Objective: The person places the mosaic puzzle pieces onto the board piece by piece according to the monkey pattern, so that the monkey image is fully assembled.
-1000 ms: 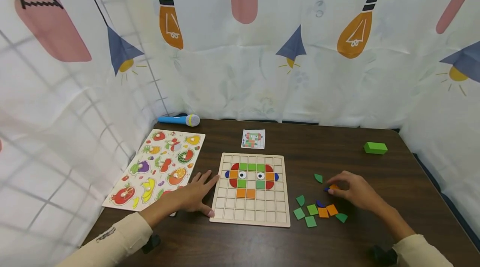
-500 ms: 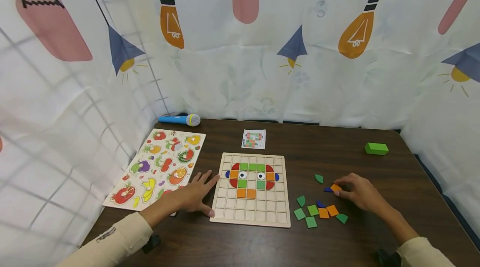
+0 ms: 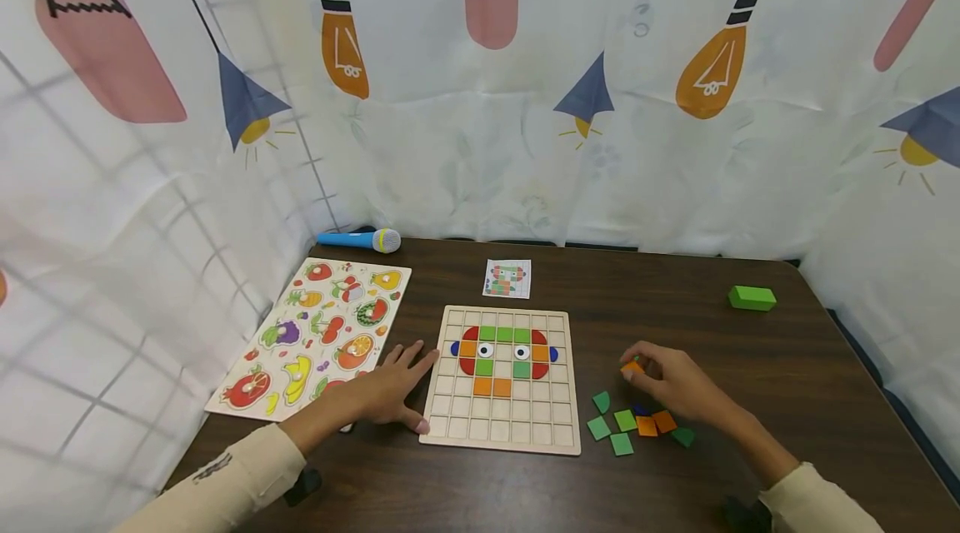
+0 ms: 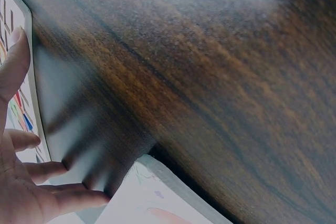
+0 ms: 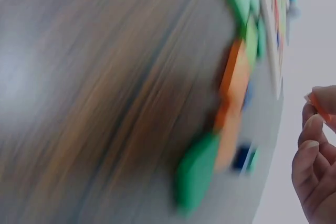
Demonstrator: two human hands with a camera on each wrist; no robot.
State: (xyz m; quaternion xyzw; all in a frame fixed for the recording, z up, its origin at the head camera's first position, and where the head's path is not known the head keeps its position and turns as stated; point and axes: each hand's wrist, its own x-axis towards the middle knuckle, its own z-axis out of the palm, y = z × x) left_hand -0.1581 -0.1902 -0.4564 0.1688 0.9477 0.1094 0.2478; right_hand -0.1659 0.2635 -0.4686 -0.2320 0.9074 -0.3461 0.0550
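Observation:
My right hand [image 3: 675, 379] pinches an orange square tile [image 3: 632, 366] between thumb and fingertips, up off the table right of the board. In the right wrist view the same orange tile [image 5: 318, 107] shows at the fingertips. My left hand [image 3: 396, 387] lies with fingers spread at the left edge of the wooden grid board [image 3: 517, 433], its thumb on the rim. Red, green, orange and blue tiles and two eye tiles form a face on the board, with two orange tiles [image 3: 492, 386] below it. Loose green tiles [image 3: 598, 426] and orange tiles [image 3: 647, 425] lie beside it.
A fruit picture board [image 3: 337, 300] lies at the left. Behind the grid board is a small pattern card [image 3: 507, 278]. A blue toy microphone [image 3: 356, 240] rests at the back left, a green block [image 3: 752, 297] at the back right. A printed curtain [image 3: 450, 150] surrounds the table.
My right hand has picked the orange tile up from beside a blue piece and carried it left, toward the board. The left hand has stayed put.

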